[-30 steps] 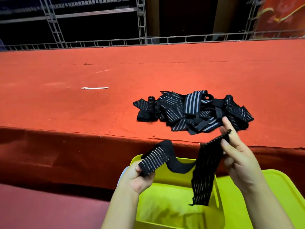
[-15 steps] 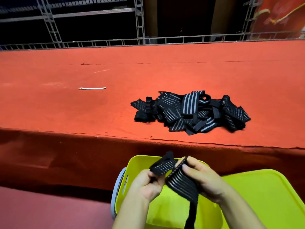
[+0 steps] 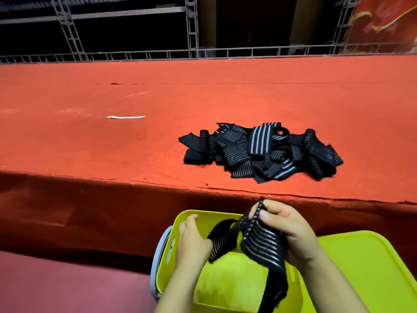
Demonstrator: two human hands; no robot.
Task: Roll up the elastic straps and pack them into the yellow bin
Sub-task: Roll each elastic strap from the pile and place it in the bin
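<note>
our hands have drawn together over the yellow bin (image 3: 225, 288); left hand (image 3: 191, 242) and right hand (image 3: 286, 231) both grip the strap (image 3: 259, 242), rolling begun. the strap pile (image 3: 259, 150) waits on the surface (image 3: 112, 150).

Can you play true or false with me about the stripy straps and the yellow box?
1. Both hands hold one black elastic strap with pale stripes. True: the left hand and right hand grip it.
2. A pile of black striped straps lies on the red cloth-covered table. True.
3. The yellow plastic bin is full of rolled straps. False: none show inside it.
4. The thin white strip lies on top of the pile. False: it lies apart, to the pile's left.
</note>
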